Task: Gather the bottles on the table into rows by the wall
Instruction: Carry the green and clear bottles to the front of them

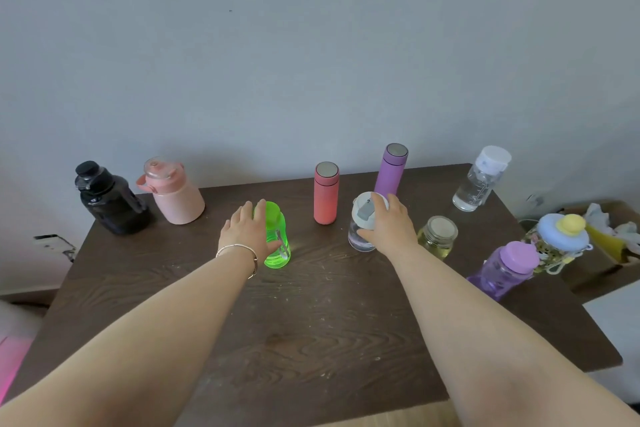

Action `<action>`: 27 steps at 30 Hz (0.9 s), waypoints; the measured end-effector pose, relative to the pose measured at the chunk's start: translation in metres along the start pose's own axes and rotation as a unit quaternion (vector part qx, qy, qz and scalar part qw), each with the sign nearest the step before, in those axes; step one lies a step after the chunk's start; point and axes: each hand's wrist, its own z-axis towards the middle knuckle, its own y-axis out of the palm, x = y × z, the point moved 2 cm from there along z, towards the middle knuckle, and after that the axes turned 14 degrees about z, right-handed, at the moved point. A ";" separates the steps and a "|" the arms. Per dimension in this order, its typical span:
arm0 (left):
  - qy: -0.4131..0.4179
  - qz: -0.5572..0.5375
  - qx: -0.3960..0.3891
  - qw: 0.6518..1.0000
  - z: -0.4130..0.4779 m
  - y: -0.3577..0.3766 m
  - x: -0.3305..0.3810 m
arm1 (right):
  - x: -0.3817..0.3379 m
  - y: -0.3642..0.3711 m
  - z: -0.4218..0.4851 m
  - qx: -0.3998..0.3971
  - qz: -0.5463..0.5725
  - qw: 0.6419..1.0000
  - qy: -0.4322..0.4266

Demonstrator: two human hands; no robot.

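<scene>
My left hand (247,231) grips the green bottle (277,246) from its left side, mid-table. My right hand (389,224) is closed on a clear bottle with a white lid (362,218). Along the wall stand a black jug (107,201), a pink jug (173,192), a coral flask (325,194), a purple flask (391,170) and a clear white-capped bottle (479,180). To the right stand a glass jar (437,236), a purple bottle (502,269) and a patterned bottle with a blue lid (557,241).
The dark wooden table (311,322) butts against a grey wall. Beyond its right edge sits a lower surface with a yellow object (606,243) and crumpled white items. The near half of the table shows only wood grain.
</scene>
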 end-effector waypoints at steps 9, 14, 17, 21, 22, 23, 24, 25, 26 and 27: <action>0.010 -0.152 -0.006 0.988 0.018 0.024 -0.007 | 0.013 0.032 0.028 0.026 0.096 0.993 0.064; 0.004 -0.194 -0.001 0.981 0.020 0.027 -0.006 | 0.016 0.039 0.029 0.058 0.111 0.991 0.043; -0.013 -0.215 0.007 0.976 0.019 0.027 -0.003 | 0.017 0.038 0.030 0.064 0.110 0.991 0.036; -0.026 -0.232 0.018 0.972 0.019 0.027 0.000 | 0.018 0.036 0.028 0.069 0.115 0.990 0.034; -0.027 -0.232 0.021 0.972 0.019 0.027 -0.001 | 0.019 0.036 0.027 0.069 0.116 0.990 0.031; -0.030 -0.232 0.023 0.972 0.018 0.027 -0.001 | 0.019 0.037 0.025 0.067 0.116 0.991 0.026; -0.035 -0.233 0.025 0.971 0.017 0.027 -0.002 | 0.019 0.037 0.023 0.065 0.117 0.991 0.020; -0.043 -0.236 0.027 0.970 0.015 0.027 -0.004 | 0.019 0.037 0.020 0.062 0.119 0.991 0.015; -0.051 -0.239 0.029 0.969 0.013 0.026 -0.005 | 0.018 0.037 0.018 0.060 0.125 0.990 0.011; -0.060 -0.243 0.032 0.968 0.011 0.025 -0.007 | 0.017 0.037 0.016 0.058 0.132 0.989 0.009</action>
